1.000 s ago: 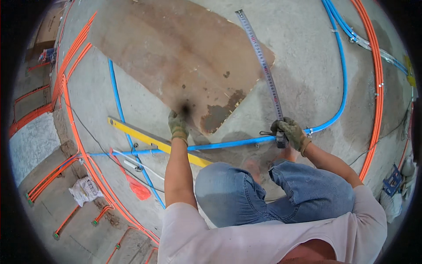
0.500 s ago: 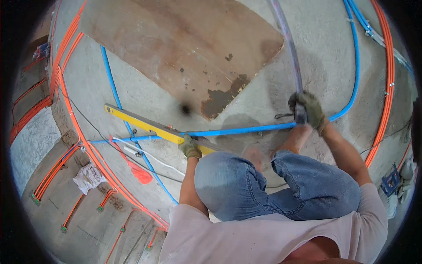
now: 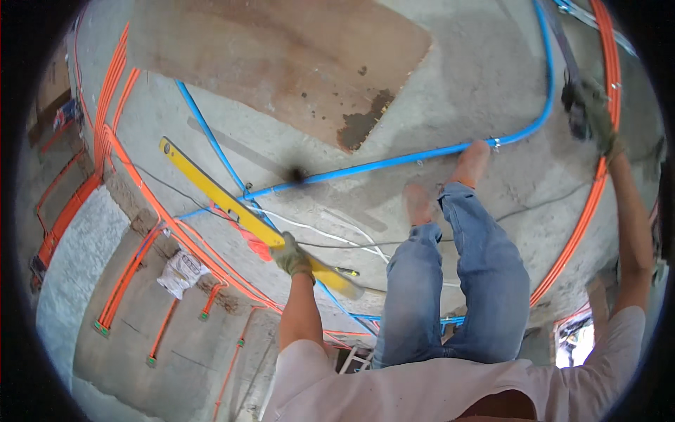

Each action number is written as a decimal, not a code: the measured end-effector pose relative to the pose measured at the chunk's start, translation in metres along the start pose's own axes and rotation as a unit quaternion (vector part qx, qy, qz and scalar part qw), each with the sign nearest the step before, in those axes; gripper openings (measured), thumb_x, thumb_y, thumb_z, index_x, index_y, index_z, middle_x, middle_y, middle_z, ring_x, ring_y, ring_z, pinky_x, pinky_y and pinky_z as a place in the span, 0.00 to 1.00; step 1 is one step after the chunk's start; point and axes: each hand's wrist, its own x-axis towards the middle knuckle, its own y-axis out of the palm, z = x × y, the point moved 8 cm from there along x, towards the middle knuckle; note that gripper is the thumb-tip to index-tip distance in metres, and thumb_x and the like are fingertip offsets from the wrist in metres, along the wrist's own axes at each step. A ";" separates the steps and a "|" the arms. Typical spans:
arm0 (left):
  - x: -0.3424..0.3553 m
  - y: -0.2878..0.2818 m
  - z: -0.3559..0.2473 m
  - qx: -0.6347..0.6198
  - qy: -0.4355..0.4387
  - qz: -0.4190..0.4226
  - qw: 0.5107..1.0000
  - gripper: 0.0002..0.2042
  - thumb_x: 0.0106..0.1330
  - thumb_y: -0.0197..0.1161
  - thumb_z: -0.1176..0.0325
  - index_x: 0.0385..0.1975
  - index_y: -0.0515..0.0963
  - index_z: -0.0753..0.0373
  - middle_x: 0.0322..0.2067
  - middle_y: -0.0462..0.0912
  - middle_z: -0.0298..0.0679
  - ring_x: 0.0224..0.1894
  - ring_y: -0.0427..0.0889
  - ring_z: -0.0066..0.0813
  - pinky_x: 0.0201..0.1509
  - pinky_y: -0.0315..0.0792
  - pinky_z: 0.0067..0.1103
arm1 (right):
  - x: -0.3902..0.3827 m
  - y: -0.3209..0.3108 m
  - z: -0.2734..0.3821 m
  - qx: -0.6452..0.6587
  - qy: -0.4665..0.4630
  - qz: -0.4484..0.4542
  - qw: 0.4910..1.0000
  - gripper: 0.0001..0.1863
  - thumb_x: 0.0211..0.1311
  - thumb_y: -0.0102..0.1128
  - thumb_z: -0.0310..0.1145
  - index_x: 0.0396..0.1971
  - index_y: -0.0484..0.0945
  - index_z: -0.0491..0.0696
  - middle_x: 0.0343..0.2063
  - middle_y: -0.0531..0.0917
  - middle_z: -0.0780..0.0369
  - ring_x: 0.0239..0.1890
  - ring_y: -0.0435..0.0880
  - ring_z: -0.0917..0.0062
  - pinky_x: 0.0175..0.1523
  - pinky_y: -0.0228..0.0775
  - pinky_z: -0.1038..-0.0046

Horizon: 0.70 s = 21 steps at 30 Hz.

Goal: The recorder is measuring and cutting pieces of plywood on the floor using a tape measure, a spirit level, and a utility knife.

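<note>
In my gloved left hand (image 3: pixel 292 258) is a long yellow spirit level (image 3: pixel 211 186), gripped past its middle. It hangs tilted above the floor, and its near end is smeared by motion. My gloved right hand (image 3: pixel 600 118) is out at the far right, wrapped round a dark tape measure (image 3: pixel 578 119). A grey strip of blade (image 3: pixel 559 39) runs from it toward the top edge. The right fingers are partly blurred. Beneath the level, a blue pipe (image 3: pixel 365 166) crosses the floor.
A brown board (image 3: pixel 281 63) lies on the concrete ahead. Bundles of orange conduit (image 3: pixel 569 253) run along the right, with more orange conduit (image 3: pixel 144 186) at left. White cable (image 3: pixel 309 226) and a white bag (image 3: pixel 183 273) lie at left. My bare feet stand by the blue pipe.
I have risen from a squat, and my legs are straighter. My left hand has lifted and tilted the spirit level. My right hand has swung far right with the tape measure.
</note>
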 end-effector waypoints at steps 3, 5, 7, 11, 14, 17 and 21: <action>-0.022 -0.062 -0.047 0.091 0.063 0.022 0.994 0.30 0.58 0.68 0.58 0.56 0.70 0.70 0.45 0.81 0.46 0.42 0.80 0.39 0.49 0.73 0.31 | -0.109 0.024 -0.015 0.087 -0.045 -0.023 0.995 0.13 0.70 0.53 0.39 0.37 0.78 0.45 0.31 0.81 0.64 0.33 0.78 0.83 0.40 0.72 0.77; -0.036 -0.100 -0.079 0.134 0.112 0.043 0.984 0.31 0.58 0.68 0.58 0.58 0.69 0.69 0.46 0.81 0.46 0.43 0.80 0.37 0.50 0.73 0.30 | -0.178 0.075 -0.026 0.258 0.026 -0.018 0.966 0.12 0.68 0.52 0.38 0.39 0.78 0.45 0.32 0.82 0.63 0.33 0.79 0.81 0.38 0.73 0.77; -0.049 -0.115 -0.102 0.057 0.129 0.172 0.975 0.30 0.58 0.70 0.60 0.58 0.69 0.67 0.45 0.81 0.44 0.45 0.80 0.34 0.51 0.73 0.27 | -0.239 0.148 -0.025 0.460 0.119 0.010 0.880 0.16 0.65 0.54 0.44 0.39 0.78 0.47 0.30 0.81 0.62 0.29 0.80 0.76 0.34 0.74 0.73; -0.059 -0.141 -0.134 0.105 0.163 0.255 0.947 0.29 0.56 0.71 0.64 0.57 0.70 0.65 0.42 0.81 0.41 0.43 0.80 0.31 0.49 0.74 0.26 | -0.360 0.293 0.001 0.629 0.237 0.068 0.737 0.18 0.65 0.51 0.46 0.38 0.78 0.45 0.31 0.81 0.60 0.29 0.80 0.74 0.34 0.74 0.73; -0.043 -0.141 -0.159 0.129 0.239 0.276 0.922 0.29 0.56 0.72 0.64 0.57 0.71 0.65 0.42 0.81 0.42 0.42 0.81 0.33 0.49 0.74 0.27 | -0.427 0.357 0.000 0.560 0.279 0.093 0.774 0.10 0.67 0.52 0.33 0.34 0.78 0.42 0.28 0.82 0.58 0.32 0.83 0.72 0.40 0.79 0.71; -0.011 -0.118 -0.183 0.076 0.259 0.343 0.900 0.26 0.56 0.71 0.66 0.55 0.72 0.65 0.43 0.81 0.44 0.42 0.81 0.34 0.50 0.74 0.27 | -0.435 0.405 -0.009 0.443 0.243 0.095 0.858 0.11 0.68 0.51 0.33 0.33 0.78 0.41 0.28 0.83 0.58 0.32 0.83 0.73 0.40 0.78 0.72; 0.039 -0.073 -0.229 0.071 0.322 0.423 0.844 0.22 0.58 0.66 0.63 0.51 0.72 0.65 0.43 0.81 0.46 0.43 0.82 0.38 0.47 0.74 0.31 | -0.430 0.481 -0.003 0.375 0.193 0.026 0.906 0.12 0.68 0.51 0.34 0.33 0.79 0.41 0.30 0.83 0.58 0.31 0.81 0.75 0.40 0.76 0.72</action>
